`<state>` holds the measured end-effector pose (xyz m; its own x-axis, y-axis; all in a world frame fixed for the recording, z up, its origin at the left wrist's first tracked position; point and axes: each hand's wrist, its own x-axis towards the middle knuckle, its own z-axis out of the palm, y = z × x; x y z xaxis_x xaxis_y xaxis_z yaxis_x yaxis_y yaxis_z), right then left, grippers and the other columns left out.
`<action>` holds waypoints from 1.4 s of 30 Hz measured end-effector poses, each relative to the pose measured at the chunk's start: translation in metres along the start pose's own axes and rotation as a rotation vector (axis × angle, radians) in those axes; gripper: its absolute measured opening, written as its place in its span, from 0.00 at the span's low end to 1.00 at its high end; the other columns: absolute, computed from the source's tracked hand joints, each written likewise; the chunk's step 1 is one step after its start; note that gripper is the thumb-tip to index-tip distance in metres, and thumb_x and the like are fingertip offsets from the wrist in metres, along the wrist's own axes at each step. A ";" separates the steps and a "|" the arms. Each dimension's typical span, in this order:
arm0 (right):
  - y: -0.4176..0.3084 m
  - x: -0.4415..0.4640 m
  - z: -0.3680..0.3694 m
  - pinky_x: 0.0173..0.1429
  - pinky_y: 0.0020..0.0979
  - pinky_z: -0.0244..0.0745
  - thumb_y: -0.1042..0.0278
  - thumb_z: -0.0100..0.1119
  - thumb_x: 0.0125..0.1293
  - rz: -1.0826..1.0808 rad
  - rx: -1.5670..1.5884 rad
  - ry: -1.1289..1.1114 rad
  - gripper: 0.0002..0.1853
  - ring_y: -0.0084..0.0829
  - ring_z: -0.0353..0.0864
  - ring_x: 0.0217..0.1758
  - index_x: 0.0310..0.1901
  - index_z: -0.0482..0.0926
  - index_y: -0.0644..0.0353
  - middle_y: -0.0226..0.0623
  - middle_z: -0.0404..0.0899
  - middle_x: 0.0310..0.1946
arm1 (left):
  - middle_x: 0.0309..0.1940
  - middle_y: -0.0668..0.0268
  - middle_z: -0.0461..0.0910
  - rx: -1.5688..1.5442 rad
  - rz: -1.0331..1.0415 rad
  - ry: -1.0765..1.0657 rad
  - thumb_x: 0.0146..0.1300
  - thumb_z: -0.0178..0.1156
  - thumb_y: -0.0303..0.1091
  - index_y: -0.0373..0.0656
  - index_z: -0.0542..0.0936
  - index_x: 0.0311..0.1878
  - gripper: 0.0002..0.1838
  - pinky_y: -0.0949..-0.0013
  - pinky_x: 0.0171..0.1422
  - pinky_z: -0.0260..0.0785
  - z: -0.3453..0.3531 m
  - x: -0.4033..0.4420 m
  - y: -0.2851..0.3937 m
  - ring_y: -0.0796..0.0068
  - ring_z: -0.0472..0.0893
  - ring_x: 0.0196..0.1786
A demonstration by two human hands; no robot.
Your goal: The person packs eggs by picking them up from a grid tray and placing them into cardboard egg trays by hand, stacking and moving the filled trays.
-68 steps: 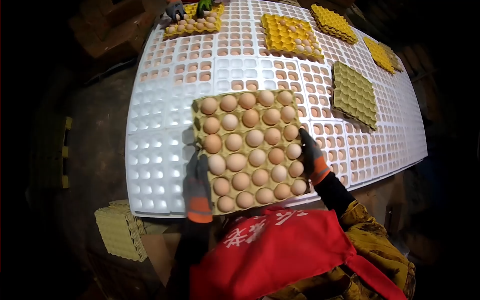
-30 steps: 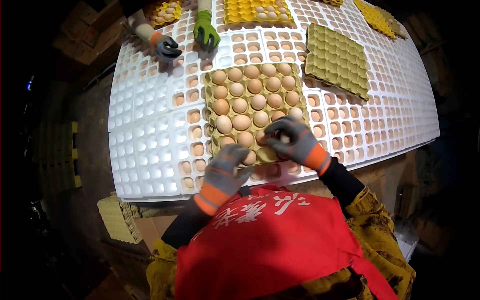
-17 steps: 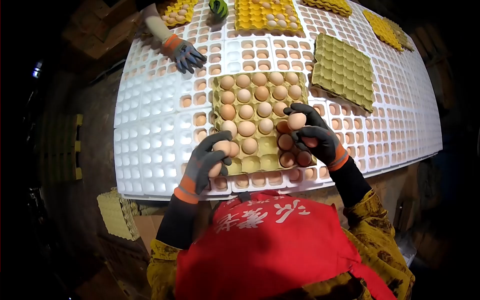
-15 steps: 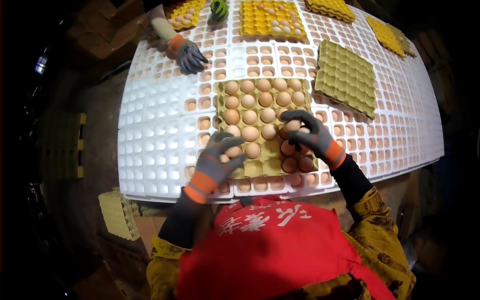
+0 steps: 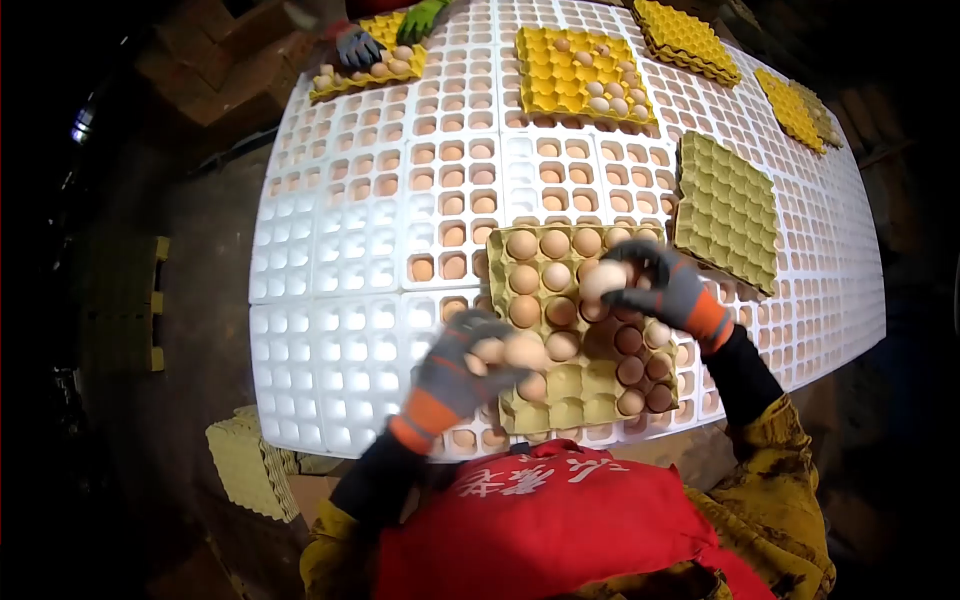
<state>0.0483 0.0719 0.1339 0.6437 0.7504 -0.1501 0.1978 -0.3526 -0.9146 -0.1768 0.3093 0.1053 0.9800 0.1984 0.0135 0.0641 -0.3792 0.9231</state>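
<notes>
Left hand (image 5: 452, 372): gloved, fingers curled round several eggs (image 5: 525, 352), blurred; exact count unclear
Right hand (image 5: 672, 290): gloved, pinching a pale egg (image 5: 604, 284) above the tray
Pulp tray (image 5: 567, 382): beneath both hands, partly filled with eggs, resting on white cell trays (image 5: 290, 350)
Beyond: yellow tray (image 5: 538, 72) with eggs; co-worker's gloved hands (image 5: 358, 46) at another
Risk: bunched eggs could knock together and crack, or one slip from a crowded grip; hasty lifting could clip neighbours
</notes>
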 end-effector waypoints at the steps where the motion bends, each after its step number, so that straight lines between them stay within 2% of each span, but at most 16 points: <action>1: -0.006 0.024 -0.002 0.59 0.35 0.77 0.61 0.79 0.54 -0.002 -0.040 0.037 0.28 0.28 0.81 0.53 0.56 0.80 0.60 0.37 0.82 0.50 | 0.52 0.60 0.77 -0.037 -0.047 0.134 0.49 0.80 0.34 0.43 0.81 0.52 0.26 0.63 0.57 0.74 -0.021 0.010 -0.021 0.64 0.78 0.53; 5: -0.002 0.139 0.026 0.58 0.38 0.77 0.52 0.76 0.54 -0.065 -0.355 0.059 0.27 0.38 0.81 0.52 0.54 0.81 0.54 0.40 0.80 0.50 | 0.49 0.60 0.78 0.175 -0.058 0.438 0.50 0.80 0.38 0.46 0.82 0.48 0.23 0.61 0.55 0.76 -0.095 0.075 -0.092 0.61 0.81 0.51; 7: 0.031 0.185 0.047 0.57 0.43 0.77 0.49 0.73 0.53 -0.093 -0.614 0.076 0.25 0.47 0.81 0.54 0.51 0.82 0.51 0.41 0.78 0.53 | 0.51 0.59 0.78 0.443 -0.034 0.464 0.51 0.79 0.41 0.48 0.83 0.49 0.23 0.59 0.56 0.76 -0.112 0.108 -0.112 0.59 0.81 0.52; 11: 0.056 0.216 0.065 0.55 0.43 0.78 0.53 0.69 0.58 -0.085 -1.010 -0.049 0.20 0.46 0.81 0.53 0.50 0.81 0.50 0.42 0.75 0.52 | 0.59 0.62 0.74 0.884 -0.071 0.371 0.55 0.74 0.47 0.51 0.81 0.53 0.24 0.57 0.52 0.78 -0.105 0.165 -0.155 0.57 0.80 0.54; 15: 0.056 0.244 0.062 0.56 0.39 0.79 0.58 0.62 0.68 -0.201 -0.449 0.045 0.15 0.44 0.82 0.51 0.54 0.81 0.51 0.43 0.77 0.52 | 0.58 0.57 0.77 1.042 -0.168 0.129 0.58 0.71 0.47 0.54 0.81 0.58 0.24 0.55 0.55 0.77 -0.092 0.178 -0.151 0.54 0.80 0.56; 18: 0.076 0.260 0.066 0.57 0.36 0.78 0.57 0.62 0.69 0.081 -0.284 -0.095 0.15 0.40 0.85 0.49 0.54 0.84 0.48 0.38 0.84 0.48 | 0.58 0.54 0.76 0.835 0.042 0.273 0.63 0.64 0.32 0.51 0.81 0.58 0.19 0.55 0.55 0.77 -0.097 0.161 -0.150 0.52 0.81 0.55; 22: 0.078 0.290 0.066 0.53 0.35 0.82 0.57 0.61 0.71 -0.033 -0.082 0.163 0.15 0.36 0.86 0.47 0.55 0.84 0.48 0.40 0.82 0.53 | 0.57 0.57 0.80 0.647 0.097 0.188 0.61 0.66 0.30 0.49 0.80 0.62 0.23 0.58 0.58 0.77 -0.086 0.130 -0.155 0.55 0.81 0.57; 24: 0.095 0.314 0.068 0.59 0.37 0.80 0.61 0.61 0.70 -0.319 -0.186 0.233 0.17 0.40 0.84 0.54 0.60 0.81 0.47 0.40 0.78 0.58 | 0.62 0.60 0.79 0.718 0.060 0.127 0.58 0.70 0.32 0.48 0.80 0.62 0.26 0.62 0.59 0.77 -0.075 0.125 -0.166 0.58 0.82 0.59; 25: 0.116 0.327 0.060 0.66 0.39 0.76 0.65 0.60 0.68 -0.532 -0.620 0.196 0.22 0.43 0.79 0.63 0.63 0.78 0.46 0.41 0.75 0.63 | 0.61 0.60 0.80 0.724 0.065 0.162 0.57 0.71 0.32 0.48 0.80 0.62 0.27 0.62 0.59 0.77 -0.073 0.127 -0.168 0.58 0.82 0.58; 26: 0.119 0.322 0.062 0.70 0.40 0.72 0.67 0.61 0.65 -0.560 -0.871 0.114 0.24 0.46 0.73 0.67 0.65 0.77 0.46 0.42 0.74 0.65 | 0.60 0.60 0.80 0.729 0.070 0.197 0.56 0.72 0.31 0.48 0.80 0.62 0.28 0.63 0.59 0.77 -0.073 0.128 -0.171 0.59 0.82 0.58; 28: 0.120 0.311 0.056 0.70 0.39 0.72 0.67 0.61 0.66 -0.565 -0.773 0.132 0.24 0.47 0.74 0.66 0.65 0.77 0.46 0.42 0.74 0.66 | 0.59 0.60 0.81 0.731 0.113 0.274 0.58 0.71 0.36 0.49 0.82 0.60 0.24 0.63 0.53 0.78 -0.078 0.132 -0.174 0.59 0.84 0.52; 30: 0.093 0.297 0.043 0.67 0.37 0.74 0.67 0.63 0.67 -0.542 -0.575 0.216 0.24 0.43 0.78 0.64 0.65 0.77 0.47 0.40 0.77 0.64 | 0.57 0.60 0.82 0.713 0.114 0.323 0.59 0.71 0.36 0.49 0.82 0.58 0.23 0.63 0.53 0.78 -0.082 0.134 -0.172 0.59 0.84 0.51; 35: 0.043 0.222 0.014 0.62 0.26 0.75 0.69 0.58 0.74 -0.148 -0.129 0.211 0.20 0.24 0.81 0.59 0.66 0.77 0.54 0.33 0.82 0.58 | 0.53 0.58 0.84 0.759 0.091 0.298 0.62 0.71 0.37 0.46 0.84 0.54 0.18 0.61 0.57 0.77 -0.075 0.138 -0.164 0.57 0.84 0.55; 38: 0.018 0.165 0.007 0.64 0.26 0.74 0.73 0.58 0.74 -0.083 -0.045 0.228 0.20 0.25 0.79 0.62 0.66 0.76 0.61 0.35 0.81 0.60 | 0.52 0.58 0.84 0.662 0.146 0.407 0.67 0.66 0.34 0.43 0.83 0.56 0.16 0.62 0.58 0.76 -0.092 0.150 -0.161 0.59 0.84 0.51; 40: 0.005 0.126 0.004 0.66 0.29 0.72 0.74 0.57 0.74 -0.070 0.047 0.321 0.19 0.26 0.79 0.63 0.65 0.77 0.63 0.36 0.81 0.59 | 0.56 0.57 0.83 0.467 0.198 0.541 0.70 0.59 0.29 0.42 0.81 0.59 0.15 0.59 0.64 0.71 -0.107 0.167 -0.173 0.56 0.81 0.57; 42: -0.001 0.088 -0.003 0.66 0.29 0.72 0.75 0.57 0.74 -0.064 -0.018 0.372 0.19 0.27 0.79 0.62 0.64 0.77 0.64 0.36 0.82 0.59 | 0.59 0.59 0.81 0.810 0.361 0.429 0.70 0.56 0.29 0.47 0.79 0.63 0.19 0.57 0.71 0.65 -0.119 0.181 -0.225 0.56 0.76 0.63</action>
<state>0.1072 0.1361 0.1227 0.8533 0.5184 0.0567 0.2571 -0.3237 -0.9106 -0.0362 0.5383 -0.0542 0.8247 0.1993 0.5293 0.0408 -0.9544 0.2959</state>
